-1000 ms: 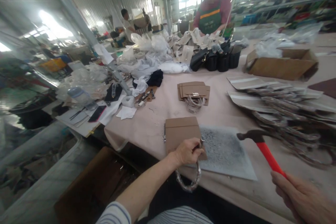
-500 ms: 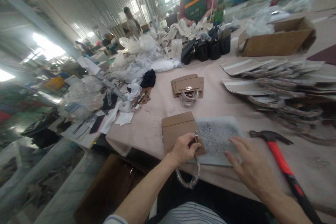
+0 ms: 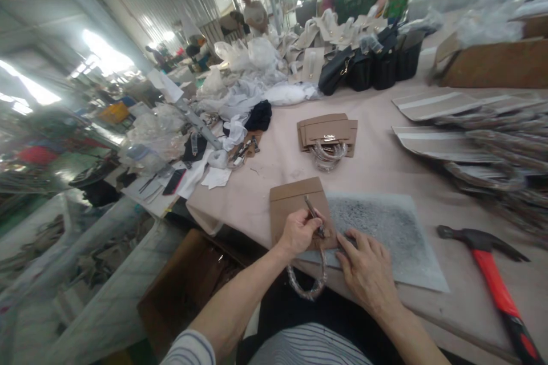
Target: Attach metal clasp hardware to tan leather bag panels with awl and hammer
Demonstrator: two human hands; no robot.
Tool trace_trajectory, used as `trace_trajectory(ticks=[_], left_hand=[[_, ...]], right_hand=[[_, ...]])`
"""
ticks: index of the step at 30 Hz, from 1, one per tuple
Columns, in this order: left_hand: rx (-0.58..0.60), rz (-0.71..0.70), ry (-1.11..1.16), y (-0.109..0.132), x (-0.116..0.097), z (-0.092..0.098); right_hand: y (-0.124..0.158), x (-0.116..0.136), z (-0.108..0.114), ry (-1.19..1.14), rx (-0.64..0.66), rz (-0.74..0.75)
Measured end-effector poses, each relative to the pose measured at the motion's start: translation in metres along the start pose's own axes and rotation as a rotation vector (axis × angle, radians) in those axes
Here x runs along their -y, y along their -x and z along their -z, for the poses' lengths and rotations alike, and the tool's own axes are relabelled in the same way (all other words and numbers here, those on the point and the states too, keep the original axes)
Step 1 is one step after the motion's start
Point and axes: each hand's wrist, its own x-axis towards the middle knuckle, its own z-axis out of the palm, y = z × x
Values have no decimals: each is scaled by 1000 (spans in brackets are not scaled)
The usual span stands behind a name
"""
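A brown bag panel (image 3: pixel 295 197) lies flat near the table's front edge, partly over a scuffed grey board (image 3: pixel 385 222). My left hand (image 3: pixel 299 234) is closed around a short metal rod, like a punch or setter (image 3: pixel 309 205), held at a tilt above the panel's lower right part. Its lower tip sits among my fingers and is hard to make out. From the panel's lower edge a plastic-wrapped handle loop (image 3: pixel 310 296) hangs over the table edge. My right hand (image 3: pixel 368 265) rests on the board, fingers stretched, the fingertips at the panel's right edge.
A claw hammer (image 3: pixel 490 265) with a red-black grip lies on the right. Beyond the panel sits a small stack of brown panels (image 3: pixel 327 131) with wrapped handles. More panels (image 3: pixel 445 142) pile up at right. Black bags (image 3: pixel 363 71) and a cardboard box (image 3: pixel 496 65) stand farther back.
My right hand has moved left from over the board to the panel's edge. The rod in my left hand now shows longer and leans over the panel. The view has shifted.
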Motion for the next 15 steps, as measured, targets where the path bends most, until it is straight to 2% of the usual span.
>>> trace_trajectory(ticks=[2,4,8,10,13,15], left_hand=[[82,-31,-48,0,-2,-1],[102,-14,-31,1,0,-6],[60,14,49,2,11,-15],[-18,42,170,-1,14,-15],[-197,68,345,-14,10,3],[-288,42,295,-25,4,32]], right_hand=[[-1,-2,-5,-60,-46,-34],[-3,-3,-8,-99,-103,-68],[-9,6,-7,-31,-81,-49],[-10,14,-4,65,-39,-17],[-10,22,-1,150,-4,-11],[-10,22,-1,168,9,-22]])
